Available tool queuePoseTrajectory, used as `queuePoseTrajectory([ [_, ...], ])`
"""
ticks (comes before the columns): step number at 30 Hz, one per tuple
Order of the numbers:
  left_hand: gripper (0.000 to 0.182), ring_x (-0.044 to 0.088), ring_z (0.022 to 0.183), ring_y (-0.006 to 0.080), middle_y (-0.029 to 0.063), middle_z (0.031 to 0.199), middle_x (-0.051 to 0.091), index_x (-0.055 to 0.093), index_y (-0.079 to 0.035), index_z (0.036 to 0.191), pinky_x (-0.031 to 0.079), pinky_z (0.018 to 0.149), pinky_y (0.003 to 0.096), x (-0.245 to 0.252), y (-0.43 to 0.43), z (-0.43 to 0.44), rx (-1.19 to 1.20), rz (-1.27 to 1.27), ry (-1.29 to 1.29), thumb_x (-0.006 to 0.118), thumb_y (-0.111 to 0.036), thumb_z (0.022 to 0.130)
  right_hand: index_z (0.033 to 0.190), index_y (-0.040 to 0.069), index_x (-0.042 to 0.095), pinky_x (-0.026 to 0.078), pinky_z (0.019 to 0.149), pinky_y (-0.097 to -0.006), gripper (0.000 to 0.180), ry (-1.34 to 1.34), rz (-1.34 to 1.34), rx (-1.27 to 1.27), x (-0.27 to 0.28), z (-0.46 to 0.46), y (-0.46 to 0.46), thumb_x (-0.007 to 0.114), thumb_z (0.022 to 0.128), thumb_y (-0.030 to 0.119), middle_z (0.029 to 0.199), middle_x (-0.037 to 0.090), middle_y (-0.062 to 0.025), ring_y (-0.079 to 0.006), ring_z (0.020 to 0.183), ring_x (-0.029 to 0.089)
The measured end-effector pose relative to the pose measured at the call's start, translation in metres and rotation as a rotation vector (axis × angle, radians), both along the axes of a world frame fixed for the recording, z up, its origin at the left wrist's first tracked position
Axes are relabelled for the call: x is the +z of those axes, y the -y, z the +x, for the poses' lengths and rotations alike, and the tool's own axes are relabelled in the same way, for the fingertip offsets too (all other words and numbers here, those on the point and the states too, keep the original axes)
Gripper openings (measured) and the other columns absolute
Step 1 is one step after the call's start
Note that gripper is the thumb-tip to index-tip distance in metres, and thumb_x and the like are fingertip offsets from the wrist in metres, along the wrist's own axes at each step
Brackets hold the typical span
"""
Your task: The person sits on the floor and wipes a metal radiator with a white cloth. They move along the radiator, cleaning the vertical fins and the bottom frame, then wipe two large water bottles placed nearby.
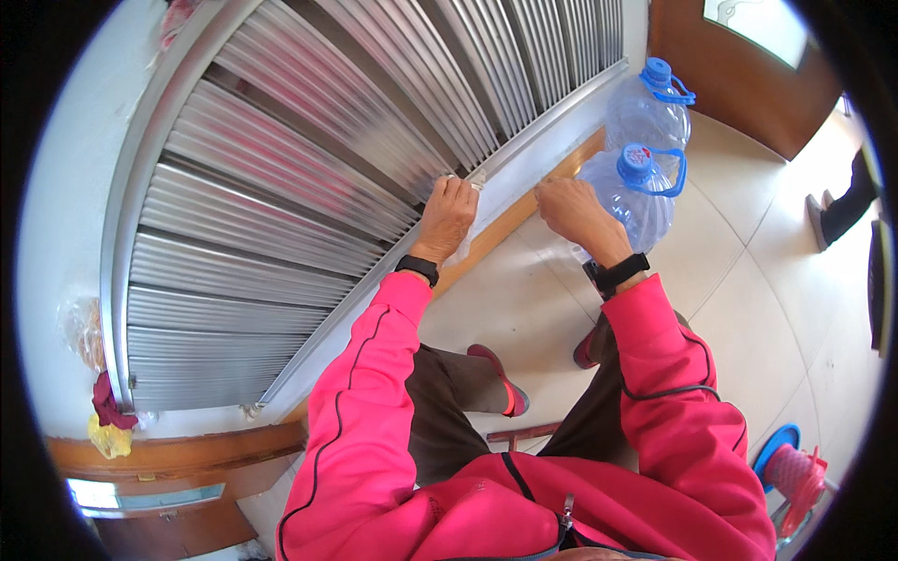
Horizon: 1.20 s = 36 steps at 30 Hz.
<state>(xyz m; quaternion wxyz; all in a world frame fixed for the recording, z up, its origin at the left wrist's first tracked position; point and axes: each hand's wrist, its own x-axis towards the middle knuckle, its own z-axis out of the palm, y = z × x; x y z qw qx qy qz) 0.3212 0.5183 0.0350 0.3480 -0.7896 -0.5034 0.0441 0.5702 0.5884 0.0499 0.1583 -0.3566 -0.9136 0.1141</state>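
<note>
My left hand point(447, 217) is at the lower rail of a ribbed metal shutter or grille point(280, 210), its fingers curled around some whitish material at the rail's edge. A translucent plastic piece point(459, 249) hangs beneath that hand. To the right, my right hand point(572, 210) is raised with curled fingers over the tiled floor; whether it pinches something small cannot be told. Just behind it stands a large clear plastic water bottle point(649, 210) with a blue cap and handle. A second such bottle point(642, 112) stands beyond.
A brown wooden door point(736, 77) is at the upper right. Another person's legs point(845, 203) show at the right edge. A blue and pink spool-like object point(786, 463) is at the lower right. Bags and cloth point(111, 407) hang at the left.
</note>
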Motion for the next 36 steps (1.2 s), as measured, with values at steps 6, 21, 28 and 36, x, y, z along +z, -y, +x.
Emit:
queuePoseTrajectory([
  [6,0.013,0.056,0.092,0.0246,0.0084,0.088,0.058,0.062,-0.006,0.092,0.045,0.092,0.0395,0.047,0.034,0.002,-0.150,-0.067,0.001,0.062,-0.013,0.081,0.078,0.001,0.069,0.054,0.071,-0.0496,0.012,-0.035,0.026,0.005,0.001,0.003,0.001,0.059,0.083,0.006,0.088,0.070,-0.0205,-0.0392,0.083,0.069],
  [21,0.024,0.055,0.116,0.0244,0.0052,0.113,0.060,0.066,-0.006,0.106,0.036,0.114,0.0506,0.243,0.011,-0.009,0.042,0.674,-0.079,0.067,-0.006,0.082,0.082,0.003,0.071,0.055,0.071,-0.0473,0.012,-0.041,0.086,0.009,-0.009,-0.002,0.004,0.059,0.084,0.007,0.087,0.070,-0.0188,-0.0365,0.081,0.070],
  [28,0.018,0.056,0.112,0.0247,0.0084,0.104,0.060,0.065,-0.006,0.098,0.035,0.117,0.0502,0.161,0.025,-0.020,-0.018,0.318,-0.090,0.067,-0.008,0.080,0.081,0.003,0.070,0.055,0.070,-0.0476,0.012,-0.008,0.063,0.047,-0.012,-0.005,0.003,0.059,0.083,0.007,0.086,0.069,-0.0190,-0.0369,0.081,0.069],
  [36,0.016,0.058,0.110,0.0266,0.0098,0.097,0.063,0.067,-0.005,0.096,0.032,0.120,0.0442,0.040,0.027,-0.015,-0.077,-0.127,-0.251,0.057,-0.014,0.086,0.078,0.001,0.069,0.054,0.072,-0.0499,0.014,-0.076,0.033,0.025,-0.005,0.004,0.001,0.058,0.084,0.007,0.086,0.069,-0.0215,-0.0406,0.083,0.069],
])
